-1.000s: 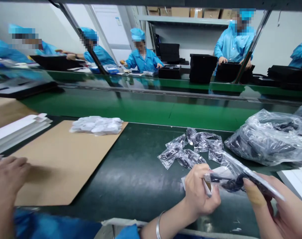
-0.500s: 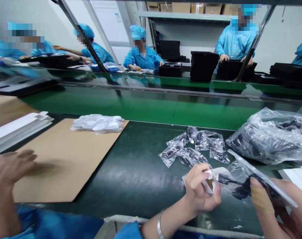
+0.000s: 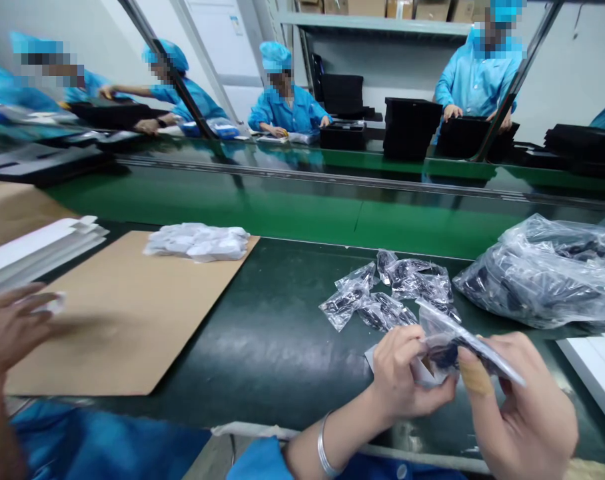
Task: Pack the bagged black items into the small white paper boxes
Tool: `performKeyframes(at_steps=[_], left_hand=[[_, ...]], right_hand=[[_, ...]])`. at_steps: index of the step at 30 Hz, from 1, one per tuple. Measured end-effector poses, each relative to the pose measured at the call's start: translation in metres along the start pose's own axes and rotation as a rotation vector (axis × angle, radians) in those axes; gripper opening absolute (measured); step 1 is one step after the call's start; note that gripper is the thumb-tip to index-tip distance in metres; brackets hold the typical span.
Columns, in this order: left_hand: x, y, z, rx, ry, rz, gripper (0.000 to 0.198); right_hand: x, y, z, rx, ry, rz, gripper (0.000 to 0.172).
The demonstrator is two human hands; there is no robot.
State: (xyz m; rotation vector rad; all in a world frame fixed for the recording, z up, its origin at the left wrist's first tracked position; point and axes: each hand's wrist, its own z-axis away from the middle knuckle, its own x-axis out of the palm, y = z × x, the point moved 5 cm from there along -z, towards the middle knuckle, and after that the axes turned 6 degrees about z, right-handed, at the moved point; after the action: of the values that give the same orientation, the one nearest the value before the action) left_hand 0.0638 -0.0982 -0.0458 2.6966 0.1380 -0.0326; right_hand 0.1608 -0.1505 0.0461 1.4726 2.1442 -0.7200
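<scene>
My right hand (image 3: 525,407), a tan wrap on its thumb, grips a clear plastic bag (image 3: 462,330) with a dark coiled cable (image 3: 445,357) in it. Close against the bag's left end is my left hand (image 3: 405,373), wearing a silver bangle. Its thumb and fingers close around the cable's end, whose USB plug is now hidden. A white piece (image 3: 425,373) shows between those fingers. Just beyond my hands, several bagged cables (image 3: 382,310) lie loosely on the dark green table.
At the right sit a large clear bag of cables (image 3: 542,273) and white boxes (image 3: 597,367). A co-worker's hand (image 3: 12,327) is over a cardboard sheet (image 3: 132,333) bearing white packets (image 3: 197,241). Beyond runs a green belt (image 3: 282,217), with several people working behind it.
My right hand has moved left with the bag, bringing it up against my left hand. The USB plug has passed out of sight. The co-worker's hand now holds something small and white.
</scene>
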Motion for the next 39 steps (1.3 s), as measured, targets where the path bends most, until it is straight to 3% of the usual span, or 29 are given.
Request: performKeyframes(at_steps=[3,11,18,24,29,31,34,36,39], left_hand=[[0.0,-0.001,0.006,0.02,0.053,0.026,0.053],[-0.005,-0.017,0.016,-0.074,0.11,0.003,0.062],[-0.003,-0.014,0.014,-0.013,0.075,-0.022,0.063],[-0.007,-0.014,0.016,-0.039,0.103,0.004,0.056],[-0.004,-0.016,0.02,-0.036,0.096,0.066,0.063],[-0.003,-0.016,0.02,-0.051,0.089,0.067,0.064],[-0.003,-0.015,0.017,-0.058,0.077,0.031,0.061],[-0.003,-0.015,0.013,-0.064,0.066,0.011,0.057],[-0.005,-0.014,0.01,-0.07,0.071,0.001,0.052]], right_hand=[[0.001,0.004,0.009,0.05,0.072,0.121,0.007],[0.045,0.012,0.032,0.139,-0.046,0.016,0.011],[0.02,0.007,0.029,0.107,0.151,0.138,0.019],[0.031,0.0,0.025,-0.035,0.022,0.084,0.016],[0.041,-0.003,0.033,-0.104,-0.04,0.046,0.016],[0.034,0.001,0.038,-0.084,0.031,-0.039,0.025],[0.016,0.02,0.042,0.152,0.242,-0.24,0.04],[0.018,0.031,0.038,0.321,0.145,-0.354,0.036],[0.031,0.03,0.029,0.372,-0.173,-0.5,0.026]])
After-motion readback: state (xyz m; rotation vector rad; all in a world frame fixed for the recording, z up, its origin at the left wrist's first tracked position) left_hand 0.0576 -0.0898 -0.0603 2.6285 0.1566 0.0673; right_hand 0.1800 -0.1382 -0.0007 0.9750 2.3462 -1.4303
